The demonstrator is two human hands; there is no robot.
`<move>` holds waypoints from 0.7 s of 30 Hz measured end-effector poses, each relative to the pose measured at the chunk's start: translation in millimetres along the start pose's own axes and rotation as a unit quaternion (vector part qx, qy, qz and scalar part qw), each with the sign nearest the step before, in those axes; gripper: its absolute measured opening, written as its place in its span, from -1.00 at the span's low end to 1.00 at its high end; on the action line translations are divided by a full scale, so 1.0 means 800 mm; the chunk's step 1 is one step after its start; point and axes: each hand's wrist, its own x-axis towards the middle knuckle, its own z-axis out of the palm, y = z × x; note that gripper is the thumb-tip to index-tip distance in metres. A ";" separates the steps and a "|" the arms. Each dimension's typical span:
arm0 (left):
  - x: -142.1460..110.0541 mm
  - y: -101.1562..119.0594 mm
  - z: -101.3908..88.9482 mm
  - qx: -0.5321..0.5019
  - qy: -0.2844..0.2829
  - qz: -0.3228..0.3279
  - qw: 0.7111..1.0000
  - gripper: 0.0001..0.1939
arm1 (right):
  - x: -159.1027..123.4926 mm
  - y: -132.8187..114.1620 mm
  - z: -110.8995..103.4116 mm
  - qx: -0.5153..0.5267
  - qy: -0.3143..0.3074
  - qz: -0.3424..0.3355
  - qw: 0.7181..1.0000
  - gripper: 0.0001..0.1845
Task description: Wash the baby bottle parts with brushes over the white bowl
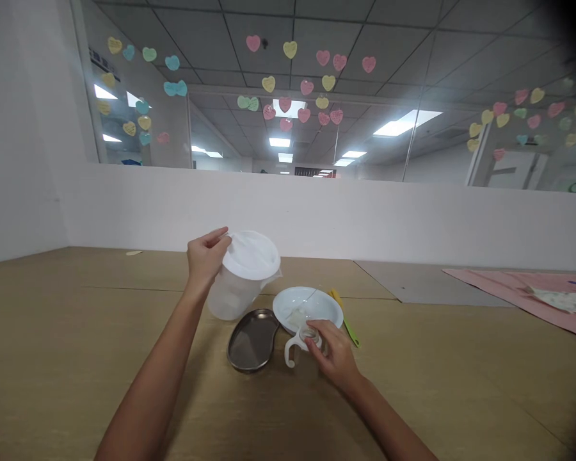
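Observation:
My left hand (207, 257) is closed at the upper left of a translucent white plastic pitcher (230, 298), its thumb by the white lid (252, 255). The pitcher leans to the right, its spout toward a shallow white bowl (333, 310). My right hand (336, 353) pinches a small round white piece with a hooked handle (290, 351) at the bowl's near rim; its centre looks clear. Something whitish lies in the bowl, too blurred to name. Left of the bowl sits a kidney-shaped metal tray (252, 342).
Behind the bowl's right side lies a utensil with a yellow head and green handle (349, 326). A pink cloth (499, 285) with items on it is at the far right, beside a grey mat (417, 285). A white wall (317, 214) borders the table's back.

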 end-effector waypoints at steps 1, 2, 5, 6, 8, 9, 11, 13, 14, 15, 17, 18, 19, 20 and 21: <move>0.004 -0.004 -0.002 0.029 0.011 0.004 0.999 -0.55 | 0.000 0.000 0.000 0.002 -0.002 0.003 1.000 -0.76; 0.007 -0.009 -0.005 0.059 0.022 0.007 0.998 -0.56 | 0.000 0.000 0.000 0.003 -0.003 0.005 1.000 -0.76; 0.016 -0.023 -0.010 0.133 0.046 0.000 0.990 -0.59 | -0.001 0.000 0.000 0.001 -0.004 0.004 1.000 -0.76; 0.019 -0.027 -0.011 0.150 0.048 -0.006 0.987 -0.59 | -0.001 0.000 0.000 0.000 -0.004 0.002 1.000 -0.76; 0.022 -0.037 -0.011 0.179 0.047 -0.017 0.983 -0.58 | -0.001 0.001 0.000 -0.004 -0.003 -0.001 1.000 -0.76; 0.023 -0.042 -0.010 0.188 0.045 -0.021 0.981 -0.58 | -0.001 0.000 0.000 -0.005 -0.002 -0.001 1.000 -0.76; 0.026 -0.051 -0.009 0.198 0.041 -0.031 0.979 -0.57 | -0.001 0.000 0.000 -0.007 -0.002 0.001 1.000 -0.76; 0.027 -0.059 -0.008 0.195 0.041 -0.039 0.979 -0.56 | 0.000 0.000 -0.001 -0.008 -0.001 0.004 1.000 -0.76; 0.028 -0.062 -0.008 0.189 0.044 -0.044 0.980 -0.56 | 0.000 0.000 -0.001 -0.007 -0.001 0.004 1.000 -0.76; 0.029 -0.065 -0.008 0.183 0.047 -0.049 0.981 -0.56 | -0.001 0.000 0.000 -0.007 -0.001 0.003 1.000 -0.76; 0.032 -0.071 -0.009 0.172 0.055 -0.060 0.982 -0.55 | -0.001 0.001 0.000 -0.005 0.000 0.003 1.000 -0.76; 0.033 -0.073 -0.010 0.167 0.058 -0.064 0.982 -0.55 | -0.002 0.001 0.000 -0.004 0.000 0.002 1.000 -0.76; 0.034 -0.075 -0.011 0.162 0.062 -0.067 0.982 -0.54 | -0.002 0.002 0.001 -0.002 0.000 0.002 1.000 -0.76; 0.035 -0.077 -0.012 0.157 0.066 -0.070 0.983 -0.54 | -0.002 0.002 0.001 -0.001 0.000 0.002 1.000 -0.76; 0.037 -0.078 -0.014 0.152 0.071 -0.072 0.983 -0.54 | -0.002 0.002 0.001 -0.001 0.000 0.002 1.000 -0.76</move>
